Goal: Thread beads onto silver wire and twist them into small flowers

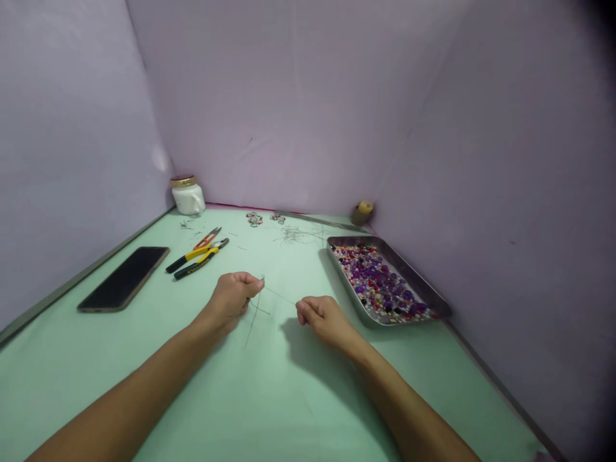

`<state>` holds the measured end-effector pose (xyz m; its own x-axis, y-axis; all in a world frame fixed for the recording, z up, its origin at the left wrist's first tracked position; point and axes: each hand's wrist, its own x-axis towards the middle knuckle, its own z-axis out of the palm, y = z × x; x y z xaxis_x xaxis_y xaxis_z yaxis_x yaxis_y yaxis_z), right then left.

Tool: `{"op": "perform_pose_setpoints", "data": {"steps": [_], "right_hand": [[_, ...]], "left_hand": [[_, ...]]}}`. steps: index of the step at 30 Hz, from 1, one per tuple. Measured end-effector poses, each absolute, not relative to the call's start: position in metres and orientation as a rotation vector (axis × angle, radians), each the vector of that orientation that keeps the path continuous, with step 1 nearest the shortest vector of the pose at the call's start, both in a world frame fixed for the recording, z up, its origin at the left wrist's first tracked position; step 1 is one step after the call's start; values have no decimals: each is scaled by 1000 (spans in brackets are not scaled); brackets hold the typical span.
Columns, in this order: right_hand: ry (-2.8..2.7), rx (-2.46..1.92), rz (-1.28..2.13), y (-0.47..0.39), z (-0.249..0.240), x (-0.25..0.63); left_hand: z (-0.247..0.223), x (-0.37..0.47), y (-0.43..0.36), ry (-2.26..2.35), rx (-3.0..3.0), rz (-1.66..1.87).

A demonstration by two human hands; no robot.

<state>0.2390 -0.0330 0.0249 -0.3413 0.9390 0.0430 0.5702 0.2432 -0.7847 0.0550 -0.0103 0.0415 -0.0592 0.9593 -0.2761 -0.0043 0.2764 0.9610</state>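
Between my two hands a thin wire (280, 296) is stretched over the middle of the table. My left hand (235, 296) pinches it near a small loop at the thumb tip, and loose wire ends hang down below the fingers. The fingers of my right hand (323, 317) are closed on the other end, a little lower and to the right. Whether a bead sits at the small loop, I cannot tell.
A metal tray (344, 282) of mixed beads stands right. Pliers (198, 260), red-handled snips (208, 238) and a phone (124, 279) lie left. At the back are a white jar (188, 197), beaded pieces (254, 219), wire strands (293, 234) and a yellowish object (362, 212).
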Motion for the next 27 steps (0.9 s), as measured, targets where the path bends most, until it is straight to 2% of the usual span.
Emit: {"op": "perform_pose_setpoints", "data": {"steps": [3,8,11,16,27], "right_hand": [[-1961,-1435,853,-30,28,246],[-1559,-1460,580,-27,32,255],[-1541,-1328,743,-32,34,249],[-1726,-1264,1217,-42,31,232],[-1469,-1186,1302,-42,28,228]], "left_hand": [[43,38,0,1376,965,1100],[42,36,-2,1375,967,1042],[37,60,-19,1373,982,928],[27,91,-42,1347,1185,893],[39,88,-39,1115,1097,797]]}}
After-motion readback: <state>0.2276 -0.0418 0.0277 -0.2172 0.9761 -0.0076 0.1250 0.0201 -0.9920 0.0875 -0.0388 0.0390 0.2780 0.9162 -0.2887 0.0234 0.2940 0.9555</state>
